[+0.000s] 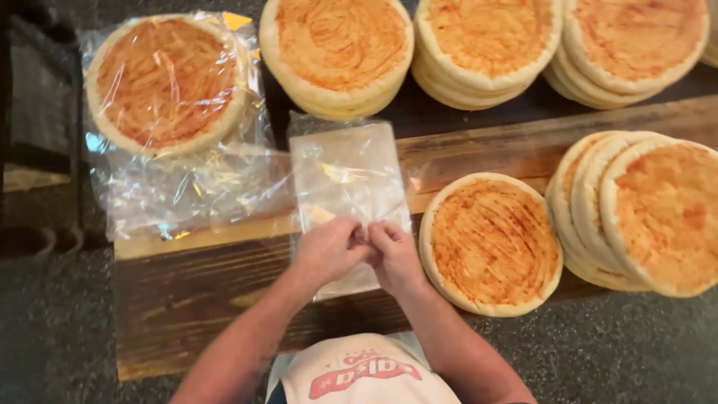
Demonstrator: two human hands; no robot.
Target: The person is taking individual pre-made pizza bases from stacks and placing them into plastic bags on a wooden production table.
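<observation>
Left hand (327, 251) and right hand (394, 256) side by side, fingertips pinching near edge of clear plastic bag (350, 179), bag flat on wooden board (179, 299), single sauced pizza base (491, 243) just right of it.

Both forearms run off the bottom edge, L hand (327, 251) and R hand (394, 258) cover the near part of the clear plastic bag (350, 179) so the grip on it can't be read, and top-right flatbread stacks (636, 45) are cropped by frame edges.
</observation>
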